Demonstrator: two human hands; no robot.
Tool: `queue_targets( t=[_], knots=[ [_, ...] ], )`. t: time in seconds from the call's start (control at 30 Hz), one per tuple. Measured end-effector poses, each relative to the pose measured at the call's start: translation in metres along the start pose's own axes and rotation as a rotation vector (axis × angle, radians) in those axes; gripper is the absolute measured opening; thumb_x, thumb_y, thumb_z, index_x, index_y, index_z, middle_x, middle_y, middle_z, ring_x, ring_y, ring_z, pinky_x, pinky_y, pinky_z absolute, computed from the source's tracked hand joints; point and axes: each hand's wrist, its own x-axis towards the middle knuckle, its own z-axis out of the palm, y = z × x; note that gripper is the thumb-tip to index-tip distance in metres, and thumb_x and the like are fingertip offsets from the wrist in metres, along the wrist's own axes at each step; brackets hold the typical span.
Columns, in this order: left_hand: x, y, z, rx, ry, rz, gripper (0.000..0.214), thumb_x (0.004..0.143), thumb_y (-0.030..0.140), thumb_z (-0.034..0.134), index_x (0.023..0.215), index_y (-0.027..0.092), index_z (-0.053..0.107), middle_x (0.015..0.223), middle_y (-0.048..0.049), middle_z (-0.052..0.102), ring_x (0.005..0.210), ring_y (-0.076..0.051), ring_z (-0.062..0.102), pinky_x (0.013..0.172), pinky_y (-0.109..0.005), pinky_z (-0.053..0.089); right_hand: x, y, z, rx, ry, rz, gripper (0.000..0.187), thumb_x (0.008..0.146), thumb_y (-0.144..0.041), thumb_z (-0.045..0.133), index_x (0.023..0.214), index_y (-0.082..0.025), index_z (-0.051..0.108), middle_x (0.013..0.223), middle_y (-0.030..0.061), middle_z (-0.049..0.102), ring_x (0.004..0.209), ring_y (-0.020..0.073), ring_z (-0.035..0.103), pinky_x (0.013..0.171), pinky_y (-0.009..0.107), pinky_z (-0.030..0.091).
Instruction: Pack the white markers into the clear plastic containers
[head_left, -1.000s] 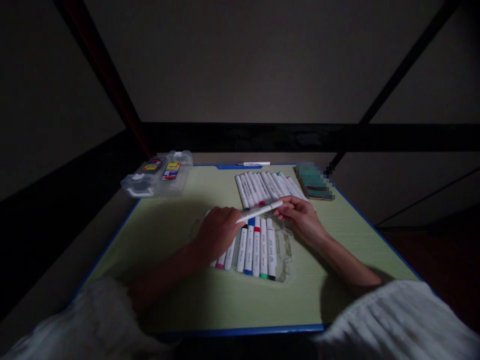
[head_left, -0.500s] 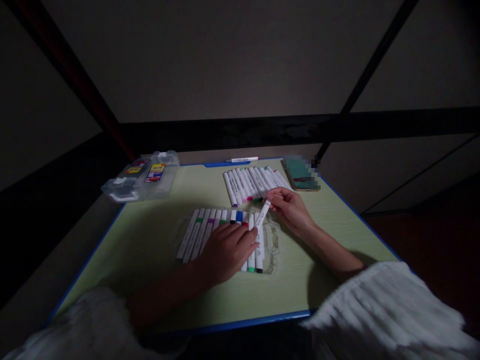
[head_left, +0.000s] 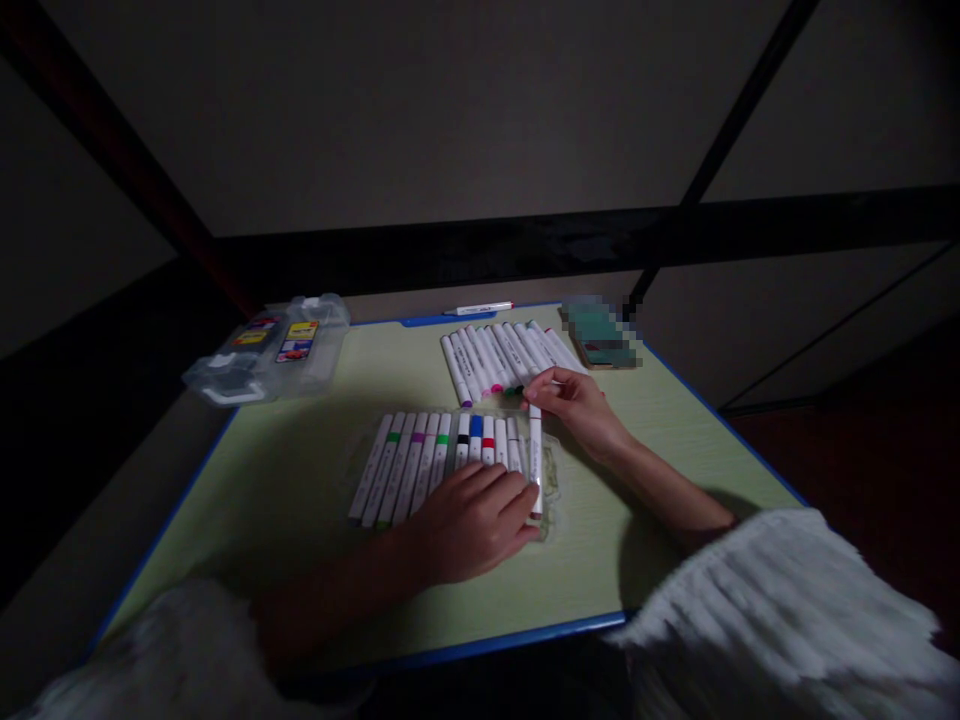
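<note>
A white marker (head_left: 535, 455) stands nearly in line with the row, at its right end. The fingertips of my right hand (head_left: 577, 408) pinch its upper end. My left hand (head_left: 476, 520) lies over the lower part of the row, its index finger and thumb closed about the marker's lower end. Under and left of that hand, several white markers (head_left: 401, 470) with coloured bands lie side by side in a clear plastic tray (head_left: 551, 470). My left hand hides the lower ends of many of them.
Beyond my right hand lies a second row of white markers (head_left: 487, 360). A single marker (head_left: 480, 309) rests at the table's back edge. A clear plastic case (head_left: 300, 365) sits at the back left, a green phone-like object (head_left: 604, 340) at the back right. The table (head_left: 300, 560) has a blue rim.
The marker between my hands has swung from a slant to nearly straight along the row. Its lower end has moved right and toward me, with my left fingers following. The view has shifted slightly.
</note>
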Motion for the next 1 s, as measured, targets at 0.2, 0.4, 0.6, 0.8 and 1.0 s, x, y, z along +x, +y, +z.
queue_targets(
  t=[0.2,0.4,0.6,0.8,1.0],
  knots=[
    [-0.006,0.008,0.002,0.157,0.012,0.155,0.038,0.085,0.043,0.047,0.094,0.007,0.059,0.071,-0.0037,0.062,0.061,-0.014,0.055,0.053,-0.029,0.041,-0.001,0.003,0.002,-0.118,-0.04,-0.023,0.027,0.061,-0.036,0.074,0.067,-0.016,0.056,0.06,0.0003,0.065,0.053,0.01,0.056,0.052,0.023,0.039],
    [-0.01,0.01,0.006,0.219,0.051,0.141,0.026,0.086,0.027,0.048,0.099,0.007,0.058,0.061,0.0002,0.058,0.052,-0.012,0.054,0.043,-0.027,0.036,0.0,0.006,0.001,-0.201,-0.09,-0.078,0.027,0.061,-0.038,0.072,0.062,-0.017,0.055,0.058,-0.0001,0.062,0.052,0.0098,0.053,0.05,0.024,0.038],
    [-0.011,0.01,0.007,0.184,0.054,0.115,0.025,0.086,0.027,0.048,0.1,0.009,0.058,0.059,0.0009,0.057,0.052,-0.013,0.054,0.043,-0.027,0.037,0.001,0.007,-0.001,-0.322,-0.114,-0.1,0.023,0.065,-0.036,0.067,0.06,-0.016,0.057,0.055,-0.0018,0.054,0.05,0.0084,0.044,0.048,0.025,0.033],
    [-0.01,0.01,0.007,0.161,0.051,0.102,0.025,0.087,0.029,0.048,0.098,0.009,0.059,0.061,0.0003,0.059,0.053,-0.012,0.055,0.044,-0.027,0.04,0.005,0.014,-0.006,-0.468,-0.09,-0.183,0.017,0.064,-0.031,0.066,0.059,-0.016,0.062,0.06,-0.0006,0.052,0.055,0.0101,0.045,0.051,0.026,0.033],
    [-0.009,0.009,0.009,0.116,0.031,0.091,0.025,0.087,0.029,0.047,0.097,0.009,0.059,0.062,0.0003,0.06,0.052,-0.013,0.056,0.043,-0.028,0.04,0.006,0.015,-0.009,-0.509,-0.113,-0.211,0.015,0.067,-0.028,0.064,0.058,-0.017,0.063,0.062,-0.0002,0.052,0.056,0.011,0.046,0.052,0.026,0.034]
  ],
)
